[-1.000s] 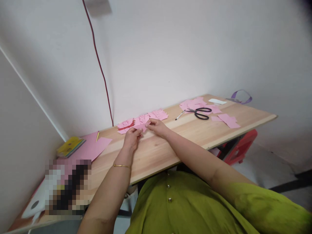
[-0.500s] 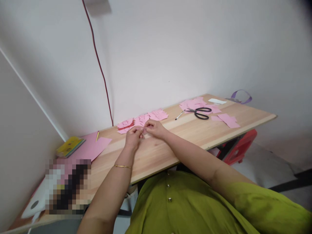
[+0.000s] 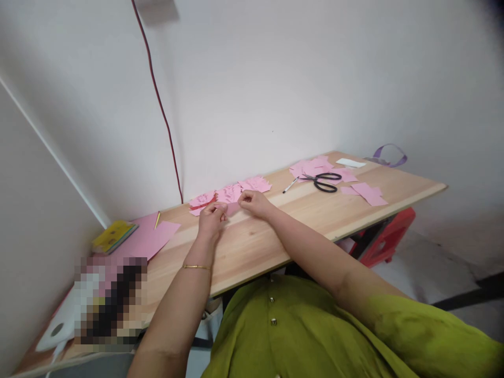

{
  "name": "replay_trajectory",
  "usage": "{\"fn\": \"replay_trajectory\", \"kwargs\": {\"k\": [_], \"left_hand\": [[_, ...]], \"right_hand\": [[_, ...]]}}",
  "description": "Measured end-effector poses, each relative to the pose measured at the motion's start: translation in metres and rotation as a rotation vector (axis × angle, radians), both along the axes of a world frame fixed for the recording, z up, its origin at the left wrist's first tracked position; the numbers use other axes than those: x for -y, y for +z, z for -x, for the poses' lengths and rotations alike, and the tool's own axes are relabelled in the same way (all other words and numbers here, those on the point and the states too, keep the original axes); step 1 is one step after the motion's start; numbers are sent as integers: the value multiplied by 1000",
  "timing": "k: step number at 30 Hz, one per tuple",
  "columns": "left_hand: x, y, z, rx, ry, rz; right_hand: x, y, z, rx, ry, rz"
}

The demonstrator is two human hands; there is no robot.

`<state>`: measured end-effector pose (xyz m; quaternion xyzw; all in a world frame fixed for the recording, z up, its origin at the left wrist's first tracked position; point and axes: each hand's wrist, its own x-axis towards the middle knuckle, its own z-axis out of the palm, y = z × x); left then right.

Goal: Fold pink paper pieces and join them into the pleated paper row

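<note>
Between my hands a small piece of pink paper (image 3: 233, 208) is stretched just above the table. My left hand (image 3: 211, 217) is closed, pinching its left end between thumb and fingers. At the right end, my right hand (image 3: 254, 203) pinches it too, with the fingertips partly hidden. Just behind my hands lie several pink paper pieces with jagged edges (image 3: 255, 184) and dark or red marks, in a row along the wall. A red strip (image 3: 203, 203) crosses the leftmost piece.
Black-handled scissors (image 3: 325, 181) rest by a pile of pink paper (image 3: 313, 167), with a marker (image 3: 291, 185) beside them. On the left lie a large pink sheet (image 3: 157, 236), a pencil (image 3: 157, 219) and a yellow packet (image 3: 113, 236). A red stool (image 3: 388, 239) stands under the table.
My hands have moved a little apart, left hand leftward and right hand rightward. More of the pink paper now shows between them.
</note>
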<state>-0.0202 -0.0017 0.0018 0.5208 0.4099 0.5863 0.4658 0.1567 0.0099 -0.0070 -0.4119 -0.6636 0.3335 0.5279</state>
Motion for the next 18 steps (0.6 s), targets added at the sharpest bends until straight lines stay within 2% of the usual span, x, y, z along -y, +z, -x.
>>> {"fn": "replay_trajectory", "kwargs": {"k": [6,12,18], "left_hand": [[2,2,0,82,-12,119],[0,3,2,269,-76,149],[-3,5,3,359,-74,195]], "right_hand": [[-1,-2,1,21,14,4],[-5,-6,0,35,1,11],[-3,-4,-1,29,64,3]]}}
